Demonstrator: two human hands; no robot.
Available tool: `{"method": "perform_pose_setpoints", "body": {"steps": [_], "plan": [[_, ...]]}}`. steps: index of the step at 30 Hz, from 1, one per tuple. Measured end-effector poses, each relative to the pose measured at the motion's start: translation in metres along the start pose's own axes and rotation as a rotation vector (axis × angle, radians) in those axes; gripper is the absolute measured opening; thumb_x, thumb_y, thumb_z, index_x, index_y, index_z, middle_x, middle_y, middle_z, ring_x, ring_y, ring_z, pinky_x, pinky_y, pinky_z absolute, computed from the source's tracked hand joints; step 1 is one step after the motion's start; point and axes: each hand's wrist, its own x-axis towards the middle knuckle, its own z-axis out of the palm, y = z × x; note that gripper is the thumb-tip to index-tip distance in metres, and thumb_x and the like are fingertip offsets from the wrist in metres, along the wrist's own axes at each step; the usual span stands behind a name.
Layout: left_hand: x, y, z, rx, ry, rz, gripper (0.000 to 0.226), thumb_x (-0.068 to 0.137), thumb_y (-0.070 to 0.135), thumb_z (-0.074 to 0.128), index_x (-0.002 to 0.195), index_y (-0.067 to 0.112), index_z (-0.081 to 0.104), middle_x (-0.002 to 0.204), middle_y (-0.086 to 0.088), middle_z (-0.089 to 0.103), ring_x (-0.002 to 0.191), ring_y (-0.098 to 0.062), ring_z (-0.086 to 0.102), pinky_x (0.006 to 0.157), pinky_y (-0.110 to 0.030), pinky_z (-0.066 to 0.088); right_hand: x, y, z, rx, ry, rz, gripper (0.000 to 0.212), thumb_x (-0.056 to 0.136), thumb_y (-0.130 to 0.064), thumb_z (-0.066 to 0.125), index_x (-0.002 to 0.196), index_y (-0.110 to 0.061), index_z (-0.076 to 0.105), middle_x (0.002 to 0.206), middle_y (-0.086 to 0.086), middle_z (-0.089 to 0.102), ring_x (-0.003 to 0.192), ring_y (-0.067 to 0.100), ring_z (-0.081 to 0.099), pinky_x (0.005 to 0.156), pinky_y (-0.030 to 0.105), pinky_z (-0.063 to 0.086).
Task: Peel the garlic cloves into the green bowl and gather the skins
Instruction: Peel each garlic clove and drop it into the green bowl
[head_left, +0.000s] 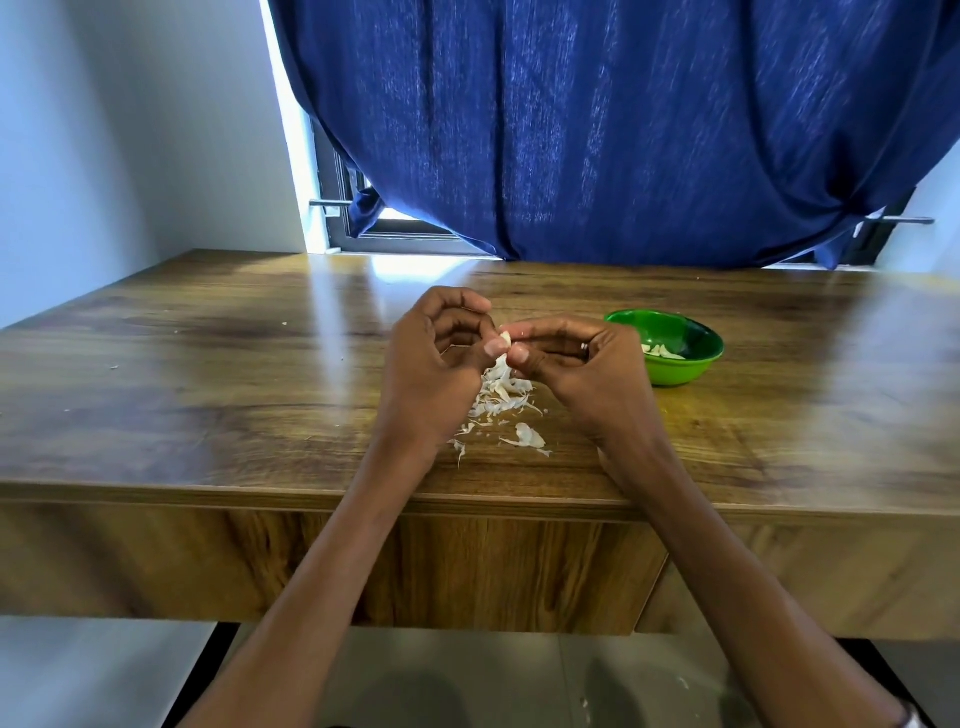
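Wooden worktop (208, 364) holds a pile of white skins (501, 397), and both hands hover right over it, likely so new bits drop onto the same heap. The left hand (441, 358) and right hand (582, 358) each pinch one small clove (505, 340) with fingertips, which lets the nails pick its skin off. A green bowl (691, 364) with a few peeled cloves sits just beside the right hand, near enough for an easy drop.

skins (501, 397) mid-table (208, 364) | bowl (675, 371) right | cloves (661, 352) inside, apparently
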Motion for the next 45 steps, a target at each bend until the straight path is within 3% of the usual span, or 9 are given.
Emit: {"method": "perform_pose_setpoints", "body": {"steps": [7, 15, 21, 26, 30, 36, 42, 45], "plan": [[-0.0007, -0.0018, 0.0015, 0.023, -0.016, 0.03, 0.031, 0.083, -0.01, 0.073, 0.097, 0.012, 0.056, 0.081, -0.004, 0.067, 0.079, -0.013, 0.066, 0.077, -0.027, 0.055, -0.0002, 0.0014, 0.0015, -0.109, 0.051, -0.05, 0.015, 0.08, -0.001, 0.081, 0.093, -0.006, 0.079, 0.09, 0.002, 0.079, 0.081, 0.013, 0.076, 0.074, 0.03, 0.063], [-0.0019, -0.0021, 0.0015, 0.083, 0.024, 0.063, 0.034, 0.083, -0.011, 0.071, 0.092, 0.017, 0.055, 0.084, -0.009, 0.069, 0.079, -0.016, 0.068, 0.075, -0.026, 0.056, -0.0021, 0.0015, 0.0014, -0.166, 0.047, -0.103, 0.014, 0.079, -0.005, 0.082, 0.09, -0.014, 0.078, 0.088, -0.004, 0.079, 0.081, 0.007, 0.075, 0.074, 0.028, 0.062], [-0.0011, -0.0034, 0.0012, 0.11, 0.041, 0.048, 0.037, 0.083, -0.015, 0.066, 0.088, 0.019, 0.052, 0.083, -0.013, 0.069, 0.076, -0.015, 0.067, 0.068, -0.022, 0.053, -0.0017, 0.0029, 0.005, -0.213, 0.055, -0.126, 0.013, 0.08, -0.009, 0.083, 0.093, -0.011, 0.08, 0.089, -0.003, 0.079, 0.08, 0.009, 0.075, 0.074, 0.036, 0.064], [-0.0017, -0.0034, 0.0009, 0.091, 0.032, 0.044, 0.033, 0.085, -0.01, 0.07, 0.1, 0.016, 0.055, 0.087, -0.01, 0.072, 0.084, -0.021, 0.072, 0.076, -0.034, 0.059, -0.0016, 0.0035, 0.004, -0.176, 0.071, -0.097, 0.016, 0.081, -0.012, 0.084, 0.096, -0.01, 0.08, 0.089, -0.002, 0.079, 0.08, 0.01, 0.075, 0.074, 0.035, 0.064], [-0.0023, 0.0016, 0.0026, 0.056, 0.053, 0.064, 0.039, 0.084, -0.004, 0.075, 0.113, 0.014, 0.056, 0.092, -0.008, 0.072, 0.087, -0.017, 0.071, 0.079, -0.024, 0.057, -0.0023, 0.0027, 0.0025, -0.149, 0.092, -0.115, 0.017, 0.083, -0.009, 0.081, 0.1, -0.008, 0.079, 0.093, -0.001, 0.079, 0.085, 0.008, 0.075, 0.077, 0.029, 0.062], [-0.0024, 0.0019, 0.0011, 0.016, 0.015, 0.031, 0.042, 0.083, -0.007, 0.076, 0.111, 0.015, 0.053, 0.086, -0.002, 0.072, 0.082, -0.015, 0.072, 0.076, -0.034, 0.059, -0.0011, 0.0017, 0.0015, -0.146, 0.096, -0.095, 0.019, 0.082, -0.005, 0.081, 0.1, -0.01, 0.077, 0.091, -0.002, 0.078, 0.083, 0.009, 0.075, 0.075, 0.027, 0.062], [-0.0022, 0.0041, 0.0013, -0.02, -0.026, 0.015, 0.04, 0.083, -0.011, 0.073, 0.106, 0.01, 0.049, 0.084, -0.003, 0.067, 0.076, -0.007, 0.069, 0.069, -0.022, 0.056, -0.0013, 0.0019, 0.0019, -0.172, 0.06, -0.119, 0.014, 0.085, 0.0, 0.075, 0.095, -0.009, 0.078, 0.091, -0.003, 0.078, 0.084, 0.007, 0.074, 0.075, 0.024, 0.061], [-0.0017, 0.0025, -0.0002, -0.026, -0.035, 0.015, 0.04, 0.082, -0.013, 0.074, 0.104, 0.01, 0.049, 0.082, -0.004, 0.065, 0.076, -0.008, 0.068, 0.07, -0.022, 0.055, -0.0013, 0.0026, 0.0023, -0.193, 0.04, -0.138, 0.013, 0.085, 0.002, 0.075, 0.092, -0.009, 0.079, 0.088, -0.003, 0.078, 0.084, 0.008, 0.074, 0.076, 0.026, 0.061]]}}
